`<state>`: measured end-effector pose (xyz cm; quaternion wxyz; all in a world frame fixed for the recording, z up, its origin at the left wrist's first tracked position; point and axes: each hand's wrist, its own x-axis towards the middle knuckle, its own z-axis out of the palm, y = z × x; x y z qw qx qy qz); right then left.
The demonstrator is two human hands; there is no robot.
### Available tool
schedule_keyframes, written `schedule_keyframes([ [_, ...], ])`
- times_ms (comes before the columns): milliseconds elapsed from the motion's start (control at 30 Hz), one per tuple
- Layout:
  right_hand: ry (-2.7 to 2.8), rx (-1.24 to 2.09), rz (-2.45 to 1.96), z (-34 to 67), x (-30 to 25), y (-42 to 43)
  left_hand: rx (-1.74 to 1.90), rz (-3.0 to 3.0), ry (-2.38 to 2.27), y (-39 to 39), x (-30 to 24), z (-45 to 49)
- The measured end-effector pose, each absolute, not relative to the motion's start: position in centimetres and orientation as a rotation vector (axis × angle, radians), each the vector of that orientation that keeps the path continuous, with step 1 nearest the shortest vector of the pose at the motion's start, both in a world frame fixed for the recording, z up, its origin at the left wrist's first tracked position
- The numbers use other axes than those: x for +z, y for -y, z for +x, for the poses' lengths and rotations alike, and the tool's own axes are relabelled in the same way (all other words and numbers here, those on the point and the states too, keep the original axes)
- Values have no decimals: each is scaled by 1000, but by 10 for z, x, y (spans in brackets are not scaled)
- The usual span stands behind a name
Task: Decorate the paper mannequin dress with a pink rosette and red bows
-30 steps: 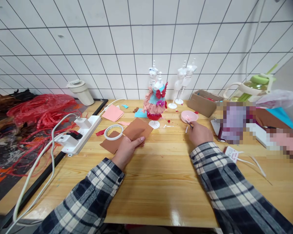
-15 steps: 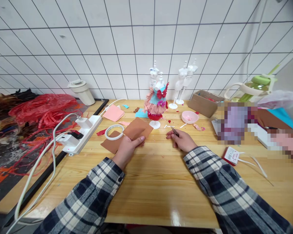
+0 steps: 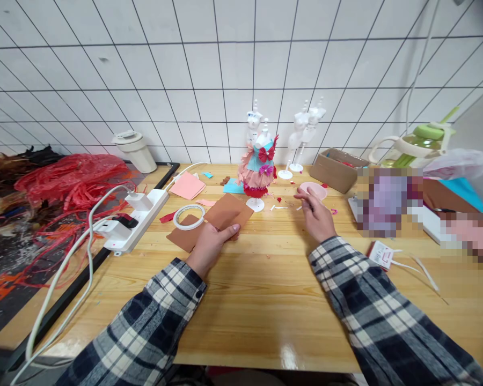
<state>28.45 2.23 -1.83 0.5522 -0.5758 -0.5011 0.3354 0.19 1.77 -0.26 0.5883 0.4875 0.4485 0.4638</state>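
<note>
My left hand [image 3: 211,244] grips a brown paper sheet [image 3: 229,210] by its near edge, thumb on top. Beneath it to the left lie another brown sheet [image 3: 182,239] and a white roll of tape [image 3: 189,216]. My right hand [image 3: 319,219] is curled in front of a pink bowl [image 3: 313,189] and partly covers it. A small metal pointed tool [image 3: 311,206] shows as a dark bit among its fingers; most of it is hidden. Between and beyond my hands stands a mini mannequin [image 3: 261,166] in a blue, pink and red paper dress with bows.
Bare white mannequins [image 3: 299,134] stand by the tiled wall. A cardboard box [image 3: 333,172], a jug [image 3: 421,147] and a small tag with strings [image 3: 382,255] are at right. A power strip [image 3: 139,228], pink paper [image 3: 188,185] and a cup [image 3: 134,151] are at left.
My right hand has moved right and a little away from me, from the tabletop to the pink bowl, and the tool is now mostly hidden. My left hand stays on the brown sheet.
</note>
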Motion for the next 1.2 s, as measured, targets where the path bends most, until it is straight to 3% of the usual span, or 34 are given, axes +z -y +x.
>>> schedule_keyframes([
  [67, 1255, 1137, -1250, 283, -12, -12, 1087, 1131, -1038, -17, -2, 2],
  [167, 1508, 2227, -1001, 271, -10, 7, 1106, 1104, -1014, -18, -3, 1],
  [233, 1584, 2523, -912, 261, -13, 12, 1110, 1095, -1016, -20, -5, 0],
  [300, 1540, 2139, -1072, 258, -18, 5, 1111, 1101, -1022, -21, -6, -1],
  [433, 1478, 733, -1466, 278, -20, -21, 1147, 1104, -1019, -20, -3, -1],
  [467, 1452, 559, -1509, 286, -18, -24, 1149, 1105, -1027, -19, -2, -1],
  [533, 1458, 646, -1516, 297, -14, -21, 1140, 1106, -1033, -18, 1, 0],
  [700, 1741, 1892, -1304, 306, -17, -1, 1154, 1057, -999, -18, 0, 2],
  [767, 1560, 1828, -1429, 310, -20, -5, 1149, 1050, -1002, -19, -1, 1],
  [867, 1280, 929, -1577, 316, -18, -17, 1134, 1069, -1009, -18, -1, 1],
  [933, 1267, 764, -1473, 315, -15, -20, 1125, 1074, -1003, -17, 1, 2],
  [1100, 1367, 1796, -1298, 289, -11, -5, 1126, 1075, -998, -17, 3, 3],
  [1200, 1384, 1948, -1341, 277, -11, 0, 1125, 1076, -999, -17, 2, 2],
])
